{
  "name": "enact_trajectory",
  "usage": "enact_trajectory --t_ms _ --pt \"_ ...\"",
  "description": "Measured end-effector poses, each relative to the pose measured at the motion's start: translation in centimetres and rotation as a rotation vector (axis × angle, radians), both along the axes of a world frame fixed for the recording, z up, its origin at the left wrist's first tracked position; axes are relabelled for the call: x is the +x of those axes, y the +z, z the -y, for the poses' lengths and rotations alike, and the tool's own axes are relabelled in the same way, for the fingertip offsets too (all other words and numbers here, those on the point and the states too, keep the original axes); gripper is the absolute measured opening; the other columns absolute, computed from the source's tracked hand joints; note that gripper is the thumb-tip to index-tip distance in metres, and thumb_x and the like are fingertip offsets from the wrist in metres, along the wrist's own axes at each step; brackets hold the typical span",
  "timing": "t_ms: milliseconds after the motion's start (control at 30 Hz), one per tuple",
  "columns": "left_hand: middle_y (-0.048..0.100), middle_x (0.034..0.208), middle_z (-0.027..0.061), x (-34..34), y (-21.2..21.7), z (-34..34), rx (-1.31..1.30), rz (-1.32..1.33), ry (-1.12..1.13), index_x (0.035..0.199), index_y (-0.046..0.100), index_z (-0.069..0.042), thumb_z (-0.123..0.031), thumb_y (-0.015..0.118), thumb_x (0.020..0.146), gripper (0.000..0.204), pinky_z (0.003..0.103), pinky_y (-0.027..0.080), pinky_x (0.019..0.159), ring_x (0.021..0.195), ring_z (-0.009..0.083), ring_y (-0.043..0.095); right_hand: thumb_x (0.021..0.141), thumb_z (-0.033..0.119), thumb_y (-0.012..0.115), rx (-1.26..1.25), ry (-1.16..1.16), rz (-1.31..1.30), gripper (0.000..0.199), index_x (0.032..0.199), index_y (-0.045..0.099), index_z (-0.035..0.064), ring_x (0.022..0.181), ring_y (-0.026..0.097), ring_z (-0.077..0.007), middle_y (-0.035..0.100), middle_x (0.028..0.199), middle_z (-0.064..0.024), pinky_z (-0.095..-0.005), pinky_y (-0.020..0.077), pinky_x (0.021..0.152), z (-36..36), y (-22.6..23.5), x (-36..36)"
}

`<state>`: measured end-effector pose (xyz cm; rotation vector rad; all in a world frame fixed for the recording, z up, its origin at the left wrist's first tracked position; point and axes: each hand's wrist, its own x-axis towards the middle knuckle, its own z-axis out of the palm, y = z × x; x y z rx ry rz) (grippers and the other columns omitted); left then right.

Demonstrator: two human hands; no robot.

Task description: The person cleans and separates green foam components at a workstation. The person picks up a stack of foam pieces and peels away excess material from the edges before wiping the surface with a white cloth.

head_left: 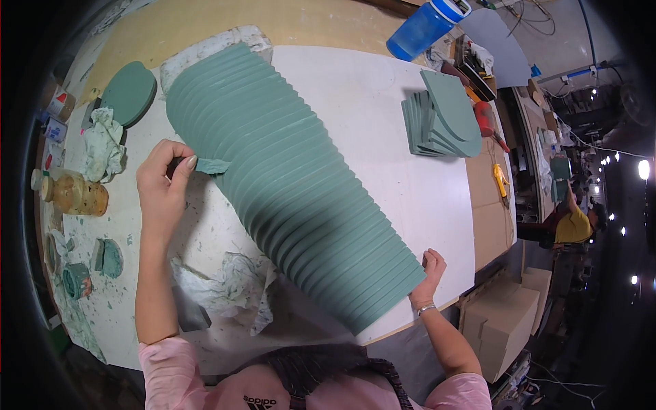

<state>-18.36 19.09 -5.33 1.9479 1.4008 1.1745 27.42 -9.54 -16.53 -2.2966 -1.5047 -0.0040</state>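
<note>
A long ridged green form point(294, 178), like many thin curved slats set side by side, lies slantwise across the white board. My left hand point(164, 171) pinches a small flexible green strip point(212, 166) between thumb and fingers. The strip's far end touches the form's left edge. At the form's near right corner, my right hand point(428, 277) rests against its side with the fingers lightly bent and apart; part of that hand is hidden behind the form. Under the form's far end sits a white, stained block point(254, 39).
Left: a rounded green piece point(130, 93), crumpled cloth point(104, 145), a jar of amber liquid point(80, 194), a green-smeared tub point(76, 280). Nearer me lies crumpled paper point(229, 290). Right: stacked green panels point(447, 113), a yellow-handled tool point(501, 183), cardboard boxes point(502, 328). A blue bottle point(424, 31) stands beyond.
</note>
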Motion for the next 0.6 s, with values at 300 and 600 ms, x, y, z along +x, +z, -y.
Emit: enact_trajectory --t_ms 300,600 --pt "0.055 0.074 -0.0001 0.6 -0.1 -0.2 -0.081 0.114 0.030 0.086 0.059 0.002 -0.001 0.063 0.087 0.005 0.023 0.039 0.061 0.067 0.0071 0.046 0.086 0.002 0.058 -0.001 0.021 0.062 0.034 0.120 0.053 0.0023 0.111 0.049 -0.0299 0.048 0.126 -0.0166 -0.0333 0.0472 0.090 0.0 0.2 0.2" --pt "0.053 0.070 0.0011 4.1 0.8 -1.4 -0.071 0.105 -0.063 0.083 0.058 0.001 -0.001 0.064 0.085 0.006 0.024 0.038 0.060 0.065 0.0082 0.045 0.086 0.000 0.058 0.004 0.007 0.043 0.033 0.119 0.054 0.0017 0.113 0.048 -0.0304 0.049 0.126 -0.0167 -0.0337 0.0470 0.092 0.1 0.3 0.2"
